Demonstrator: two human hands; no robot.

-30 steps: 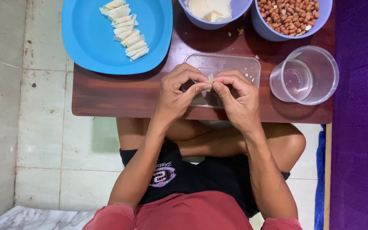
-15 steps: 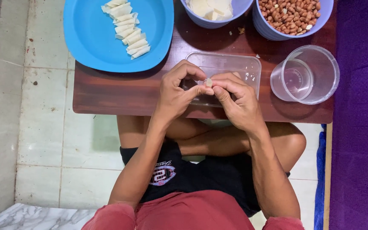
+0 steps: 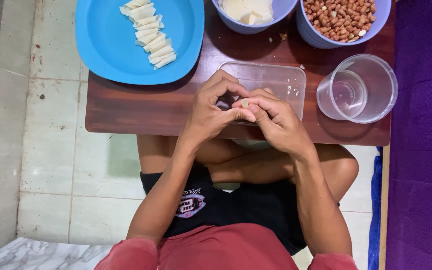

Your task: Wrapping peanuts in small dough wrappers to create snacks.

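My left hand (image 3: 215, 107) and my right hand (image 3: 274, 120) meet over the near edge of a low brown table (image 3: 141, 107). Between their fingertips they pinch a small pale roll of wrapper (image 3: 245, 103), only its end showing. Under the hands lies a clear rectangular plastic tub (image 3: 281, 82). On a blue plate (image 3: 111, 45) at the far left lies a row of several finished pale rolls (image 3: 151, 32).
A lilac bowl of pale wrapper sheets (image 3: 248, 10) and a lilac bowl of peanuts (image 3: 341, 17) stand at the table's far edge. A clear round cup (image 3: 358, 89) is at the right. My crossed legs are under the table; purple cloth (image 3: 423, 135) lies to the right.
The fingers of both hands have shifted slightly around the small roll, and its pale end now shows between them. Nothing else on the table has moved.
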